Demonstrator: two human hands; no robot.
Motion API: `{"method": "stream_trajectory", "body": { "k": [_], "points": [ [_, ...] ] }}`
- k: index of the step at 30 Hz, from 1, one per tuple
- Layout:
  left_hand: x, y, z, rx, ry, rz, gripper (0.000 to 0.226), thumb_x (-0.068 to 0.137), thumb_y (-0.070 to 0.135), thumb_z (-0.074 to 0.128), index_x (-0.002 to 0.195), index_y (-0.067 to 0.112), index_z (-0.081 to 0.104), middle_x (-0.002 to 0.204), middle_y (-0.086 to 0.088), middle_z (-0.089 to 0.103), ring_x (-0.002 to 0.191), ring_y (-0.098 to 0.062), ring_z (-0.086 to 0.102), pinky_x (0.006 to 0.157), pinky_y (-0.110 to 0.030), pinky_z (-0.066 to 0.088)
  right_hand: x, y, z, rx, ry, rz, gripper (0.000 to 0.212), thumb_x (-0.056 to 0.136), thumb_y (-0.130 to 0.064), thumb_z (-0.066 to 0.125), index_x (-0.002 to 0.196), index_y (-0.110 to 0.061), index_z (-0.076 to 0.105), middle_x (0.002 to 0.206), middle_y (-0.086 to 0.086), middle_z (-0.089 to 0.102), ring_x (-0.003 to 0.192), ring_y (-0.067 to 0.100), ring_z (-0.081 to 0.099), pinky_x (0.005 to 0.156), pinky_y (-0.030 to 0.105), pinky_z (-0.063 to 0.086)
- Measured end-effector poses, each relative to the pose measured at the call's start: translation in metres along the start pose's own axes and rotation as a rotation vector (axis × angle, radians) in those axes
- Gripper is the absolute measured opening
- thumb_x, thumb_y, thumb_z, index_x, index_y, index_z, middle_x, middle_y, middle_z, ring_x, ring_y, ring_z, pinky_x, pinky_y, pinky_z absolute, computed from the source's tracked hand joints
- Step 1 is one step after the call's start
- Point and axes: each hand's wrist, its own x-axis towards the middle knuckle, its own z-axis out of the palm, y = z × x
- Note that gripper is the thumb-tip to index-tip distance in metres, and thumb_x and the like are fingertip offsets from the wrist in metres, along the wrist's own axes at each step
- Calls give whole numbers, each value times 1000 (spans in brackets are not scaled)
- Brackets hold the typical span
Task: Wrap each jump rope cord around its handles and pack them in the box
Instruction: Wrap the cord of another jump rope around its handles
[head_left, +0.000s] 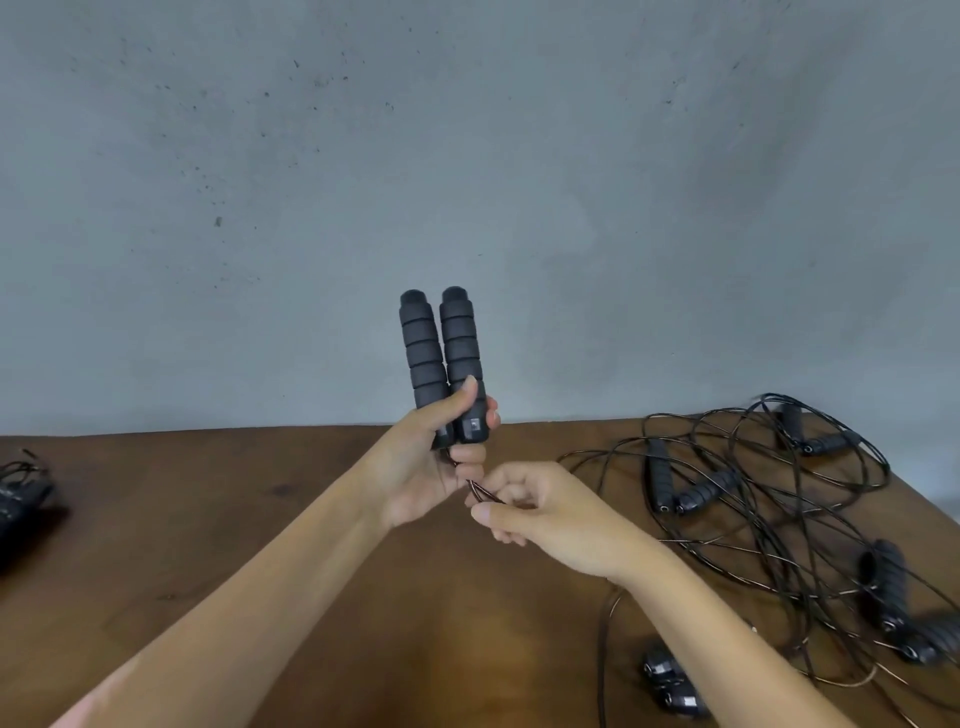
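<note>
Left hand (426, 457) raised above the brown wooden surface (260, 519), fingers and thumb curled round the lower ends of two black foam handles (441, 358); handles side by side, touching, upright, tops against the grey wall (467, 156); thumb pressed on the right-hand handle.

Right hand (535, 512) just below and right of the left, fingers curled, pinching the thin dark cord (478, 491) where it leaves the bottom of the handles; short stretch of cord visible between the two hands; rest hidden behind the right hand.

On the surface, right side: tangled pile of loose cords (753, 493) with several more black handles (662, 480) lying in it, unwrapped; further pair of handles (670, 680) near the lower edge, partly behind the right forearm, blurred.

Far left edge of the surface: dark bundle (21, 499) with cord loops, cut by the frame; cannot tell what it is exactly.
</note>
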Motion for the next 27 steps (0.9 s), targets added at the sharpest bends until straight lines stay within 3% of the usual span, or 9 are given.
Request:
{"method": "stream_trajectory", "body": {
  "k": [5,11,15,17,23,27],
  "points": [
    [-12,11,-30,4,-24,24,22,103,34,61,103,12,59,91,0,57,52,-7,31,50,-21,25,9,-10,-1,-394,10,0,21,96,-45,65,86,-27,70,77,-10,68,74,4,63,90,38,54],
    [-31,18,-67,8,25,28,21,102,33,63,102,13,59,89,-1,58,53,-8,27,51,-22,24,33,-32,-1,-614,61,-37,18,95,-48,66,90,-31,69,95,-18,70,94,0,63,91,38,53],
    [-43,19,-93,8,65,21,21,100,33,66,99,13,61,88,-2,58,53,-9,25,51,-23,21,52,-57,-1,-798,73,17,28,87,-57,71,83,-30,64,87,-11,67,83,6,61,76,32,53],
    [-47,19,-103,-4,103,18,21,99,34,68,97,14,62,87,-2,57,53,-9,24,49,-22,23,60,-63,-8,-820,113,18,31,84,-58,74,79,-30,63,83,-10,66,79,7,59,69,31,48],
    [-61,24,-141,76,170,34,34,88,42,74,100,12,63,88,-2,57,56,-11,23,51,-24,22,91,-97,17,-860,61,-138,10,96,-35,67,92,-26,67,89,-17,59,86,2,56,80,33,49],
    [-70,22,-154,122,176,-5,56,81,54,76,108,7,63,89,-2,57,55,-9,25,51,-22,23,103,-125,30,-918,145,-141,26,82,-46,81,85,-28,63,84,-14,60,80,4,55,66,29,43]
  ]
}}
